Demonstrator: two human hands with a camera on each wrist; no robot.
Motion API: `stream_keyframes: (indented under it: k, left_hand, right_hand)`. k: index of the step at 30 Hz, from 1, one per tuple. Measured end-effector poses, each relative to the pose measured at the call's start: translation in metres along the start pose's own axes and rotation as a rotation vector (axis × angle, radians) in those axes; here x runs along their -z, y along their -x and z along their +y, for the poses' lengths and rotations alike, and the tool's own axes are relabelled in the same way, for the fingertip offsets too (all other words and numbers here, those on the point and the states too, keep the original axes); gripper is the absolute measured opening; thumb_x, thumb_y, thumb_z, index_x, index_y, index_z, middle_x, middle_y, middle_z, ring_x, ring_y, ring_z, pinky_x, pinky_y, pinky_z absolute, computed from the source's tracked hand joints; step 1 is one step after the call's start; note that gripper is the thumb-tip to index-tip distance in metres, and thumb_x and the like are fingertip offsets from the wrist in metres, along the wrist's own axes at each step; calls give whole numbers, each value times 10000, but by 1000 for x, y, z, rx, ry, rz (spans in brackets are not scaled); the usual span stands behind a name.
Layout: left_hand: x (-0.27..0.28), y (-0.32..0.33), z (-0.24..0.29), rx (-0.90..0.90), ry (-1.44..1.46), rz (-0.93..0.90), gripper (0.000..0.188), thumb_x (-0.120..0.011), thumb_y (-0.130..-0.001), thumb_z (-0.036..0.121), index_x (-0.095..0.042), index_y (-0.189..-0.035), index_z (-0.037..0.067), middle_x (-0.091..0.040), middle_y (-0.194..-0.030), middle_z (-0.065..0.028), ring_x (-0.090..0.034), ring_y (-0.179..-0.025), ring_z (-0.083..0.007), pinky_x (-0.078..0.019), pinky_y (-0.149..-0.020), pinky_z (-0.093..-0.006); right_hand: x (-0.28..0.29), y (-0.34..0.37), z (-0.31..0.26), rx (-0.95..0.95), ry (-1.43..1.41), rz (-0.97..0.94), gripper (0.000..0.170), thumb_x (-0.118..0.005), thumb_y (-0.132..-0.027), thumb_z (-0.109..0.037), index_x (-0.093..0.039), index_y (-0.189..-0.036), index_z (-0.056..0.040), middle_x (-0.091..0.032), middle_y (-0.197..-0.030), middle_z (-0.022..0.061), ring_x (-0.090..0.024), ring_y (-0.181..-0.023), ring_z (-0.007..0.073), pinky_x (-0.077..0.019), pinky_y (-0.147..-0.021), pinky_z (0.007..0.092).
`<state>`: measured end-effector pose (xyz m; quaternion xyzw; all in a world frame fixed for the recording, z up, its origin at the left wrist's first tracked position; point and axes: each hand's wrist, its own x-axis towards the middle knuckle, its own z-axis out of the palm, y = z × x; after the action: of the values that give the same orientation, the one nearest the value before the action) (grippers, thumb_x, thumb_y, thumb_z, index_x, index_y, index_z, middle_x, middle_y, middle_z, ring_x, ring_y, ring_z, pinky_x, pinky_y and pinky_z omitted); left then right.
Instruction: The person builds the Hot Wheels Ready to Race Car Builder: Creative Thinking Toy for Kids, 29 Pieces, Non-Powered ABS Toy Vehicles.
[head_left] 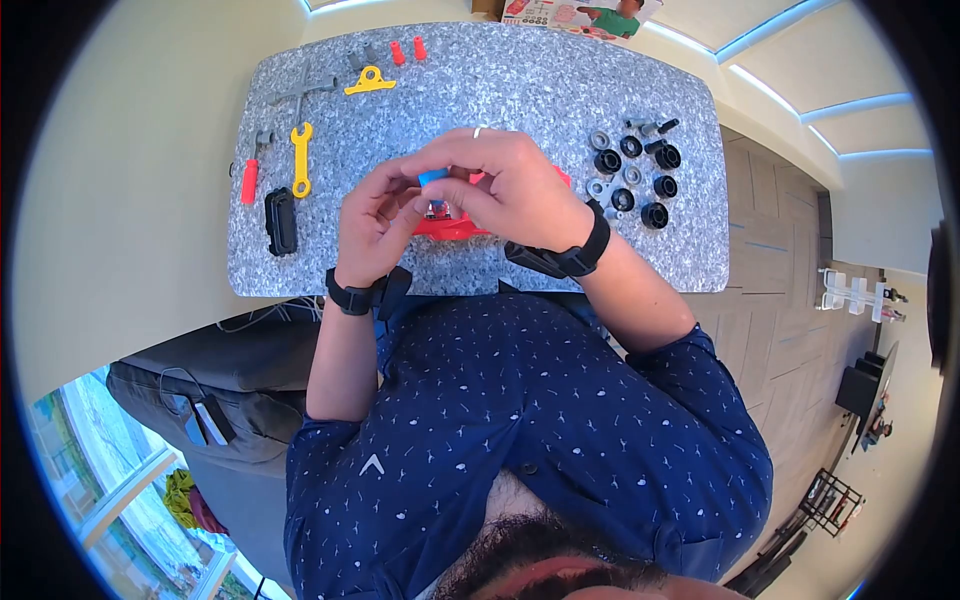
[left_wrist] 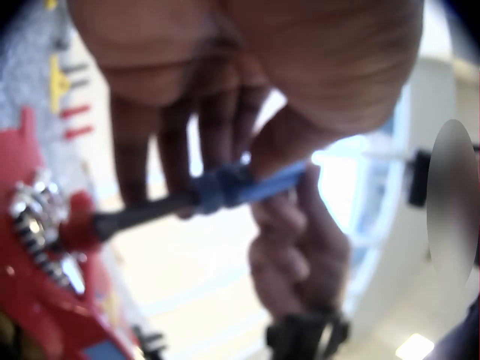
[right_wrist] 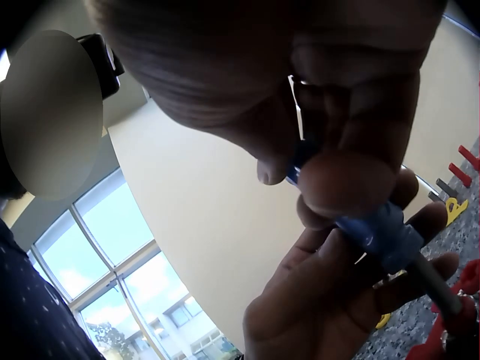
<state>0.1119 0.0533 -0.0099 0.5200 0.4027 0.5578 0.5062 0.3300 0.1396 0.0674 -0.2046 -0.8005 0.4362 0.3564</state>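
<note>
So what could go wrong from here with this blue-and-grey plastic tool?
The blue-and-grey plastic tool might slip off the red plastic fitting and scratch the shiny silver part beside it. With the left hand and right hand both at the tool, the glossy red plastic body could shift or twist.

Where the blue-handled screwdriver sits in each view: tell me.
Head: blue-handled screwdriver between left hand and right hand, above centre.
Left wrist: across the centre, shaft pointing left.
Right wrist: lower right, shaft toward the corner.
Shared landmark: two red pegs; top in head, upper left in left wrist, right edge in right wrist.
</note>
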Motion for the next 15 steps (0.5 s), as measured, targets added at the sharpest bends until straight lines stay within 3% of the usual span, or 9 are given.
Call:
stream_keyframes:
  k: [4, 7, 9, 11, 13, 15]
  left_hand:
    - [-12, -3, 3, -110, -112, 14, 613, -849, -1014, 69, -582, -1561, -9, -739, -1377, -135, -737, -1259, -203, -607, -1097, -381]
    - [-11, -6, 2, -74, -51, 38, 696, -843, -1003, 40, -529, -1623, 2, -715, -1426, -145, -724, -1284, -204, -601, -1109, -387]
    - [-16, -6, 9, -26, 66, 70, 777, -855, -988, 32, -482, -1669, 8, -701, -1450, -149, -719, -1291, -204, -603, -1109, -394]
    - [-17, -5, 11, -61, 49, 31, 800, -837, -1010, 44, -438, -1703, 14, -698, -1459, -150, -718, -1301, -210, -601, -1115, -400]
    - [-16, -6, 9, -100, -9, -1, 803, -816, -1028, 45, -413, -1722, 17, -698, -1460, -148, -718, -1305, -214, -596, -1124, -402]
    - [-11, -8, 4, -144, -108, -22, 786, -793, -1042, 37, -408, -1727, 16, -700, -1452, -142, -720, -1301, -215, -588, -1135, -400]
  right_hand:
    - [-2, 0, -12, -155, 85, 60, 335, -959, -868, -196, -804, -1127, -52, -791, -1012, 82, -751, -752, 167, -593, -686, 312]
    - [-7, 0, -6, -66, 5, 103, 360, -983, -844, -229, -807, -1110, -62, -786, -996, 87, -733, -695, 172, -585, -658, 316]
    - [0, -1, -9, -230, -194, -6, 419, -1018, -797, -270, -794, -1080, -58, -783, -994, 93, -719, -683, 173, -579, -660, 319]
    - [1, 1, -7, -230, -160, -26, 408, -1013, -809, -239, -794, -1100, -53, -786, -983, 87, -712, -674, 148, -564, -652, 300]
    - [-1, 1, 1, -58, 110, 46, 340, -967, -882, -135, -809, -1170, -46, -795, -962, 69, -713, -668, 97, -541, -636, 259]
    - [-3, 0, -7, -91, 129, 79, 343, -969, -871, -199, -817, -1148, -64, -768, -901, 92, -712, -688, 165, -563, -673, 314]
